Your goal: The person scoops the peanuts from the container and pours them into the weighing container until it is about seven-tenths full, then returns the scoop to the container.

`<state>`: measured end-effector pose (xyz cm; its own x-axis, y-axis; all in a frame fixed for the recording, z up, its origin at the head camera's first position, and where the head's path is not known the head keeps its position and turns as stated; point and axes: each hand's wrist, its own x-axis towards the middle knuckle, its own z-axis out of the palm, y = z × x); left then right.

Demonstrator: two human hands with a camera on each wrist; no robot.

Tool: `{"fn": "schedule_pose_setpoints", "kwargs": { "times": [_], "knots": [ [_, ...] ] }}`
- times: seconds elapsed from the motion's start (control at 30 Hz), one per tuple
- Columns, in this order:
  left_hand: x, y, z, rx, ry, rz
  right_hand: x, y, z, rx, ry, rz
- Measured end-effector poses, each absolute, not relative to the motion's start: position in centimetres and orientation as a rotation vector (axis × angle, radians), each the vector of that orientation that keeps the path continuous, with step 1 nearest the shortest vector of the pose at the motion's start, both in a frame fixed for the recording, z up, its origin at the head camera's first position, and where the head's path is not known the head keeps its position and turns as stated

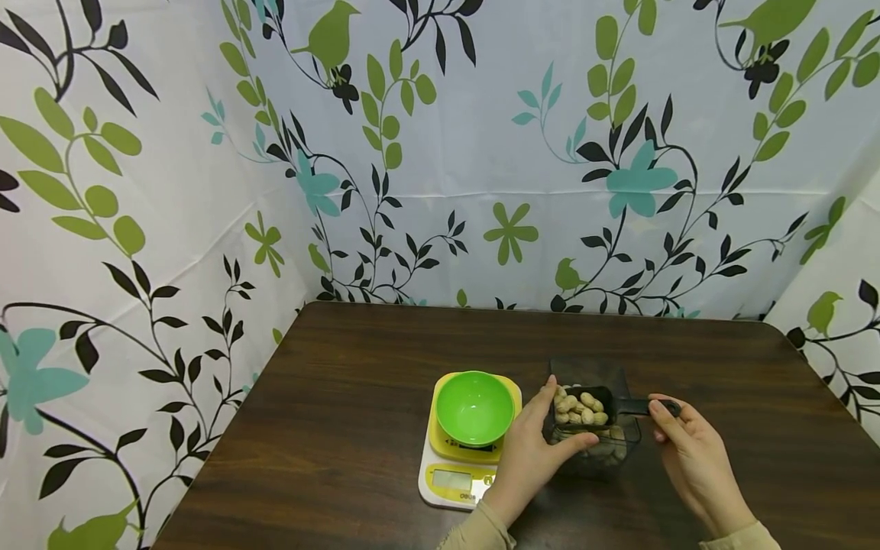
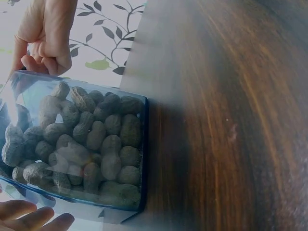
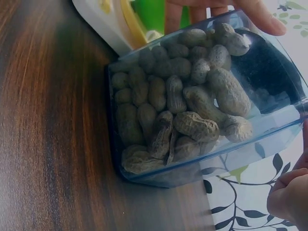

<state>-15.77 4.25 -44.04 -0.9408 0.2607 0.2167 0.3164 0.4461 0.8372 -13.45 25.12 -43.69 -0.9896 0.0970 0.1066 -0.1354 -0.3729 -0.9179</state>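
Note:
A clear plastic box of unshelled peanuts stands on the table. My left hand holds the box at its left side, thumb across the front. My right hand pinches the handle of a black scoop between thumb and fingers. The scoop sits at the box's opening with several peanuts in it. More peanuts show lower down through the clear wall. Left of the box, a green bowl rests on a yellow and white kitchen scale; no digits are readable on its display.
The dark wooden table extends to the left and behind these things. A white cloth printed with leaves and birds hangs behind the table and along its sides. The scale stands close beside my left hand.

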Motion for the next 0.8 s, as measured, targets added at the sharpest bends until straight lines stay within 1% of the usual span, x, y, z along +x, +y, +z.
{"fn": "schedule_pose_setpoints", "kwargs": {
  "times": [0.4,0.67,0.8],
  "knots": [
    [-15.65,4.2,-43.89,-0.509,-2.638,-1.538,-13.13,25.39,-43.93,0.085,-1.552,2.585],
    [-15.71,4.15,-43.98,-0.493,-2.657,-1.552,-13.04,25.49,-44.08,-0.016,-1.564,2.592],
    [-15.79,4.09,-43.97,-0.491,-2.666,-1.554,-12.87,25.55,-44.13,-0.004,-1.479,2.632]
  ]
}}
